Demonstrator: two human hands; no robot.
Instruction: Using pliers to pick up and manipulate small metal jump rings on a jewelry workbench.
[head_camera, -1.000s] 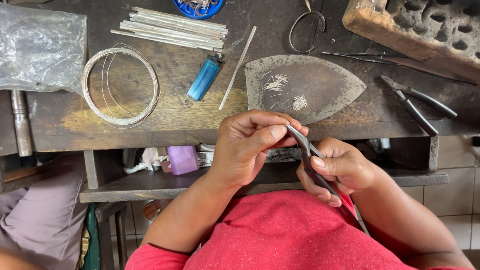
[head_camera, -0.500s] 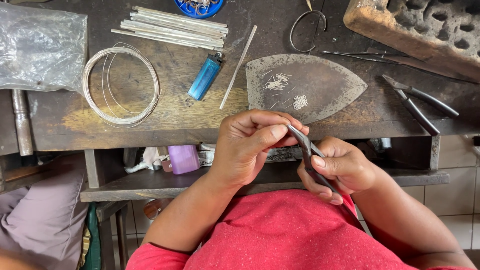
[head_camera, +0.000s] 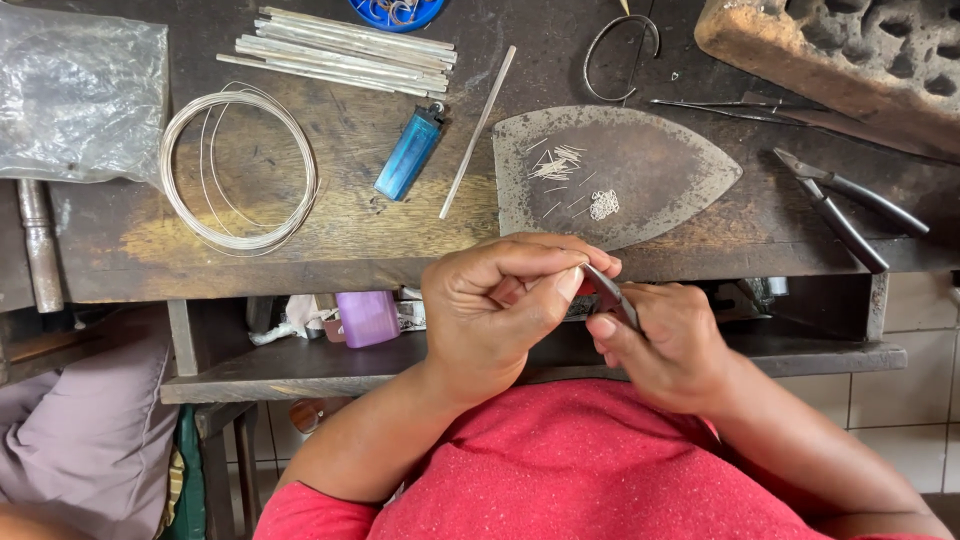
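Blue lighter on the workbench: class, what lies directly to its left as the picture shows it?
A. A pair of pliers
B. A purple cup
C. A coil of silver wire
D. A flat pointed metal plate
C: the blue lighter lies on the bench top with the coil of silver wire to its left, while the pointed metal plate and the pliers lie to its right.

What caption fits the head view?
Both hands, left and right, work pliers at a bench beside wire.
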